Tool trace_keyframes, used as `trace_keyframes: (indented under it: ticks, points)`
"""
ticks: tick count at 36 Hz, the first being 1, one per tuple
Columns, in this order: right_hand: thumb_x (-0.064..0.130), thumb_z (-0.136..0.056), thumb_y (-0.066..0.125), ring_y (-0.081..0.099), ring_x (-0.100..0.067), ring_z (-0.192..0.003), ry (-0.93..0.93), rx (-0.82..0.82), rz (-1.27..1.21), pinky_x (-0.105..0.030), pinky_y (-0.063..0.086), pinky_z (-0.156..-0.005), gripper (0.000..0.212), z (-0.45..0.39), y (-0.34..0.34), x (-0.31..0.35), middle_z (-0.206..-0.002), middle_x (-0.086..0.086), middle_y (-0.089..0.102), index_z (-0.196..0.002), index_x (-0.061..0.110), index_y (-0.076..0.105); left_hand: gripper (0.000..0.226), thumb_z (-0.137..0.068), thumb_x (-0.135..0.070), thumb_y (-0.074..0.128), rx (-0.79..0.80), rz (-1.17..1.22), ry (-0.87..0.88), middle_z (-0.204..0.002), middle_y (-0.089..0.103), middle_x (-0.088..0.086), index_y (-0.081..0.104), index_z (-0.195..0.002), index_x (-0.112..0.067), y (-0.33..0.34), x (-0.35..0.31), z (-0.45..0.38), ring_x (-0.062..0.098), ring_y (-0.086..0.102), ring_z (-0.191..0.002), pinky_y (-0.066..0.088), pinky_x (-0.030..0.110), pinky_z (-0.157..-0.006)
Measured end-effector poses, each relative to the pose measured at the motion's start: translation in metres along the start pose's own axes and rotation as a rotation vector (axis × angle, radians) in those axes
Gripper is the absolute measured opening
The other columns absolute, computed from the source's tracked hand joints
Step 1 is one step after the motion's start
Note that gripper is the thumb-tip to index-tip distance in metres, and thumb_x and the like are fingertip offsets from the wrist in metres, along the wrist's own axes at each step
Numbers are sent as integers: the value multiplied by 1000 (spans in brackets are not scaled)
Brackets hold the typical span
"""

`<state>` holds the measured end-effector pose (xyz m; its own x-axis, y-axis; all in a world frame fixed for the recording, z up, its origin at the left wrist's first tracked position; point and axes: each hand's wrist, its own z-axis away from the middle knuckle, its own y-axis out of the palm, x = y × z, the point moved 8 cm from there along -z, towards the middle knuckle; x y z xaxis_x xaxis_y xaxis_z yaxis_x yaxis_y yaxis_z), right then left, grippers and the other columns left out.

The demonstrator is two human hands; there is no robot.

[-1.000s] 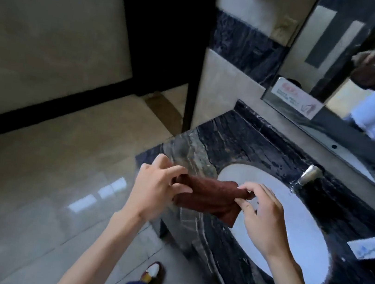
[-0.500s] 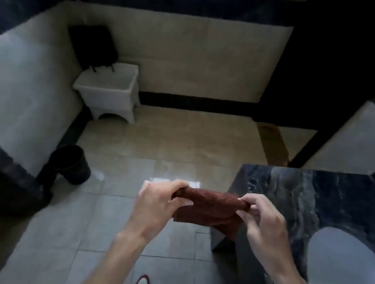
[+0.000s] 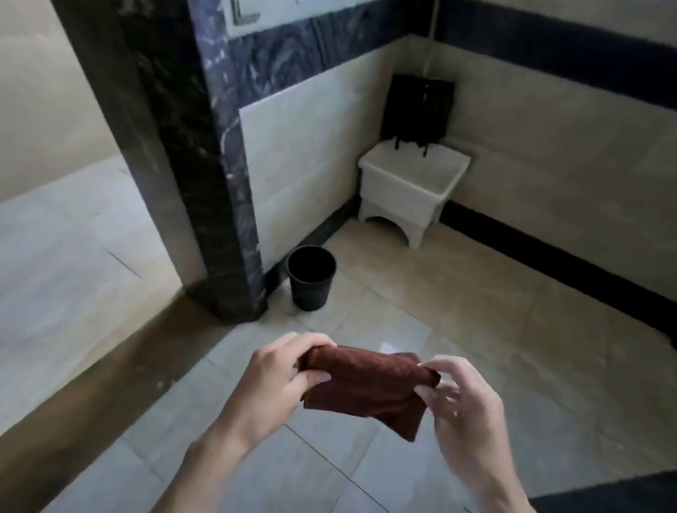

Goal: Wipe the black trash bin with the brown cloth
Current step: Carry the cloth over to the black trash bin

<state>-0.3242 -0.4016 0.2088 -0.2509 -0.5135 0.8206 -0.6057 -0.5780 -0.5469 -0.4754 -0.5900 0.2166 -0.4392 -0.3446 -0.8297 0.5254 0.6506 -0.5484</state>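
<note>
Over by the dark marble pillar, the round black plastic trash bin [image 3: 309,277] sits untouched; both hands, left hand [image 3: 273,372] and right hand [image 3: 465,407], pinch the folded brown cloth [image 3: 368,386]. Light bin might tip when wiped one-handed.

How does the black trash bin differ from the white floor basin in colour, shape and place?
The black trash bin is dark and round; the white floor basin is pale and boxy. The bin stands beside the dark marble pillar; the basin sits in the far corner, on short legs. Both rest on the floor with open tops.
</note>
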Motion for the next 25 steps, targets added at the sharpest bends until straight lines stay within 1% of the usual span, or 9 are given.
trace_keyframes:
  ticks: [2,4,7,9,13,17,20,22,25]
  points:
    - [-8,-83,75,72,-14,-69,56,39,-85,-39,57,-67,29,-11,31,10,-87,0,74,-92,19,66,35,-82,-4,77,-44,75,-28,-104,70,-10,72,-106,-30,-27,21,-4,3,65,-100,52,19,-87]
    - [-9,-85,73,73,-25,-71,83,66,-150,-39,54,-68,30,-21,58,23,-83,-5,75,-92,20,66,40,-81,-1,77,-84,161,-64,-103,72,-8,74,-102,-36,-51,43,-10,6,68,-99,54,21,-87]
    - [-9,-86,71,75,-13,-74,96,84,-213,-22,55,-67,30,-37,93,42,-92,-7,74,-92,21,66,43,-82,0,76,-112,288,-101,-105,74,-3,76,-100,-39,-79,74,-21,15,70,-102,55,32,-92]
    - [-7,-88,70,74,-8,-74,112,100,-244,-20,57,-69,29,-43,105,49,-93,-9,74,-93,21,66,39,-84,2,73,-110,404,-135,-106,75,1,77,-100,-34,-87,84,-25,20,70,-104,55,37,-95]
    - [-8,-89,69,76,-9,-78,134,124,-306,-16,56,-71,29,-65,135,58,-94,-6,76,-94,20,67,32,-88,5,67,-99,608,-207,-107,76,6,77,-102,-22,-105,102,-38,24,71,-106,56,33,-91]
    - [-11,-88,68,77,-15,-83,144,149,-376,-14,54,-71,29,-93,158,63,-99,-7,76,-98,17,68,28,-88,5,66,-102,661,-236,-104,77,5,77,-103,-16,-118,120,-59,20,71,-103,56,26,-87]
    - [-12,-88,67,77,-17,-88,131,172,-433,-18,57,-75,30,-115,173,63,-105,-9,75,-101,15,69,20,-86,-4,68,-109,729,-248,-101,76,4,75,-104,-13,-122,131,-79,15,70,-100,55,23,-85]
    - [-11,-89,67,76,-17,-89,117,187,-465,-18,57,-77,28,-131,182,62,-108,-12,73,-104,12,69,18,-84,-12,68,-113,801,-271,-97,76,1,74,-102,-13,-123,138,-93,12,69,-95,56,24,-82]
    - [-11,-90,65,75,-21,-94,98,191,-511,-17,55,-80,27,-159,194,59,-111,-14,70,-105,10,70,14,-85,-14,66,-110,872,-290,-95,74,1,74,-97,-14,-121,149,-119,12,69,-92,58,29,-81]
